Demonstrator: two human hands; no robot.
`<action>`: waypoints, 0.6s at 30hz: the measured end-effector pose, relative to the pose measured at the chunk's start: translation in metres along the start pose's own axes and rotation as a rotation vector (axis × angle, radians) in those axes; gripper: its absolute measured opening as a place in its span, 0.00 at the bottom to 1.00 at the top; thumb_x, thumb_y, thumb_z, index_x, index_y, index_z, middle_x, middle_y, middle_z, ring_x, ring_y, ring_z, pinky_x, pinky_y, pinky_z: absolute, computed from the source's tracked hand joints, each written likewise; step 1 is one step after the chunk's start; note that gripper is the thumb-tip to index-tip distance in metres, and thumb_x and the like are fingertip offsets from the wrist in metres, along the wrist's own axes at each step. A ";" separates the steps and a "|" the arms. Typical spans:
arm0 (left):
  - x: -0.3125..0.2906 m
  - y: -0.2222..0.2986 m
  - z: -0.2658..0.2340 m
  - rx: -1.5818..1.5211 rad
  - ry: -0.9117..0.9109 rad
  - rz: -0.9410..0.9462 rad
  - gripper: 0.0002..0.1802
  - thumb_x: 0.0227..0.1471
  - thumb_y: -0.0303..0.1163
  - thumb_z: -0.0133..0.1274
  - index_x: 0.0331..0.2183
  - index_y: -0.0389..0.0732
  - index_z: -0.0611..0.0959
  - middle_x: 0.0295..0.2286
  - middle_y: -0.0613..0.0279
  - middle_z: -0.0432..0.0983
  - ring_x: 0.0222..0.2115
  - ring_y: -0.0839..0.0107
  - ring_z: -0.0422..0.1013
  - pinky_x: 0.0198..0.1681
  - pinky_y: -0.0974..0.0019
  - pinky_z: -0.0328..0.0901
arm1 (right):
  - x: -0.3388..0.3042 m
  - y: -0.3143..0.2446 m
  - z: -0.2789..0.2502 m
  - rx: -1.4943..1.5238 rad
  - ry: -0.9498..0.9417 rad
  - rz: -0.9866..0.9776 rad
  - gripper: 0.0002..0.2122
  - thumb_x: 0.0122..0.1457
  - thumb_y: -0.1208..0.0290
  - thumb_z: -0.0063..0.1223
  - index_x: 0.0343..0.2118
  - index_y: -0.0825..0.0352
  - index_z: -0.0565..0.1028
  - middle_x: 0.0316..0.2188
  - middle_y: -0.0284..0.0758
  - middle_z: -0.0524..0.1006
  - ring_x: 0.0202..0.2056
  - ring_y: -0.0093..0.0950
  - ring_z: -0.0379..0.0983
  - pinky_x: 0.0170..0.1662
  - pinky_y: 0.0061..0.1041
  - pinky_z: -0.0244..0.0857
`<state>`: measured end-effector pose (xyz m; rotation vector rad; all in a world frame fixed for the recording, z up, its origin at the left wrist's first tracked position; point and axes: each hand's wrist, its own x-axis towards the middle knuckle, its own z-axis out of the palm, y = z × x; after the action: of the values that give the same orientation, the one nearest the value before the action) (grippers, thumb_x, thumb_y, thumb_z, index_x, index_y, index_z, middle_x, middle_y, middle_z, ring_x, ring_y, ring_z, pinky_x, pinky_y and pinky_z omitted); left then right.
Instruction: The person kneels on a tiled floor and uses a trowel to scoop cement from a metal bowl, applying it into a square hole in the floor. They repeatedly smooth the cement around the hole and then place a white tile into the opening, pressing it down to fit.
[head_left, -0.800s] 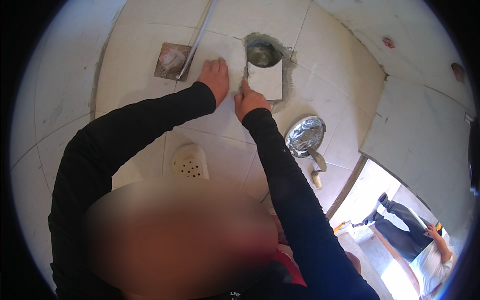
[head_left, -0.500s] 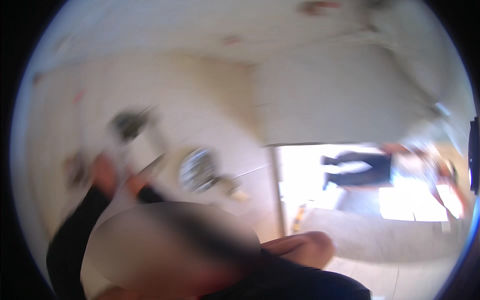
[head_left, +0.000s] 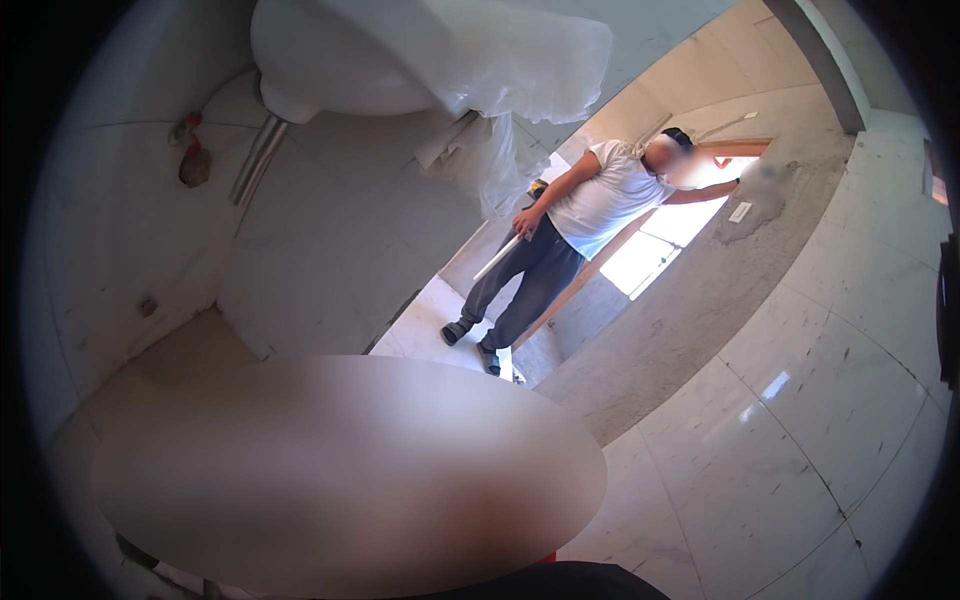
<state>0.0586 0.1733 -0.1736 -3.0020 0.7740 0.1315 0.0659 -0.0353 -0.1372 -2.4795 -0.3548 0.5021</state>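
Note:
Neither of my hands shows; a large blurred oval covers the lower middle of the view and hides what lies behind it. Dark cloth [head_left: 600,580] shows at the bottom edge. Overhead on the left hangs a white washbasin [head_left: 340,60], partly wrapped in clear plastic sheeting [head_left: 535,55]. From its underside a shiny metal drain pipe [head_left: 258,160] sticks out. Further off, another person [head_left: 605,205] in a white shirt and dark trousers stands at a doorway, one arm stretched to the wall and a thin white strip [head_left: 497,258] in the other hand.
A bright window [head_left: 640,265] lies behind the person, beside a bare grey wall [head_left: 690,320]. Glossy white tiles [head_left: 770,430] cover the right side. Red-topped pipe fittings [head_left: 190,130] stick out of the left wall by a rough hole.
The view has swung and turned, from a blurred sight of both my hands low on the left to the basin and doorway. My hands have left the picture.

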 end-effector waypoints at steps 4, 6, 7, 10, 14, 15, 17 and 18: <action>0.017 -0.003 -0.012 0.117 -0.459 -0.112 0.54 0.46 0.66 0.61 0.64 0.40 0.69 0.66 0.44 0.53 0.67 0.47 0.50 0.68 0.42 0.44 | 0.007 -0.004 0.004 0.038 -0.010 0.005 0.15 0.62 0.64 0.48 0.47 0.64 0.77 0.38 0.47 0.79 0.42 0.46 0.78 0.45 0.48 0.72; 0.021 -0.004 -0.012 0.096 -0.415 -0.136 0.51 0.50 0.61 0.57 0.65 0.36 0.65 0.66 0.42 0.54 0.67 0.47 0.50 0.69 0.43 0.44 | 0.004 -0.005 0.005 0.050 -0.021 0.009 0.15 0.62 0.65 0.47 0.48 0.64 0.77 0.39 0.47 0.79 0.43 0.46 0.78 0.46 0.48 0.72; 0.022 -0.005 -0.011 0.073 -0.394 -0.154 0.50 0.53 0.58 0.55 0.66 0.35 0.63 0.66 0.41 0.54 0.67 0.47 0.50 0.70 0.44 0.43 | 0.003 -0.005 0.004 0.049 -0.020 0.016 0.15 0.62 0.65 0.47 0.48 0.64 0.77 0.39 0.47 0.79 0.43 0.46 0.78 0.47 0.48 0.72; 0.022 0.001 -0.005 -0.007 -0.407 -0.271 0.46 0.60 0.51 0.48 0.67 0.30 0.57 0.66 0.39 0.54 0.68 0.48 0.51 0.72 0.45 0.42 | -0.012 0.011 -0.012 0.052 -0.080 0.059 0.15 0.62 0.65 0.46 0.48 0.64 0.77 0.41 0.47 0.78 0.45 0.46 0.78 0.48 0.47 0.72; 0.005 0.019 -0.016 -0.064 -0.291 -0.280 0.46 0.56 0.45 0.48 0.66 0.25 0.57 0.68 0.37 0.50 0.69 0.43 0.48 0.72 0.43 0.38 | -0.001 0.061 -0.091 -0.199 -0.071 -0.071 0.22 0.62 0.68 0.47 0.61 0.58 0.69 0.47 0.46 0.77 0.45 0.46 0.78 0.45 0.47 0.74; 0.008 0.027 -0.025 0.219 -0.214 -0.230 0.61 0.44 0.55 0.64 0.66 0.25 0.57 0.66 0.37 0.52 0.67 0.43 0.52 0.71 0.44 0.42 | 0.008 0.068 -0.122 -0.276 0.000 -0.126 0.24 0.63 0.68 0.46 0.64 0.56 0.67 0.46 0.45 0.76 0.44 0.45 0.79 0.43 0.46 0.75; 0.004 0.032 -0.053 0.084 -0.158 -0.242 0.46 0.51 0.43 0.55 0.64 0.26 0.63 0.63 0.35 0.58 0.63 0.42 0.58 0.69 0.42 0.48 | 0.029 0.065 -0.179 -0.517 -0.103 -0.084 0.30 0.62 0.70 0.45 0.69 0.53 0.59 0.48 0.46 0.75 0.41 0.46 0.80 0.43 0.48 0.75; 0.010 0.036 -0.067 0.076 -0.209 -0.260 0.71 0.29 0.55 0.77 0.63 0.23 0.60 0.63 0.34 0.57 0.64 0.43 0.55 0.69 0.45 0.47 | 0.035 0.059 -0.201 -0.611 -0.108 -0.128 0.31 0.63 0.70 0.45 0.70 0.51 0.58 0.49 0.46 0.74 0.41 0.45 0.80 0.43 0.46 0.76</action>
<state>0.0545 0.1337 -0.1083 -2.9204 0.3587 0.3880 0.1907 -0.1685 -0.0283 -2.9877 -0.8064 0.5332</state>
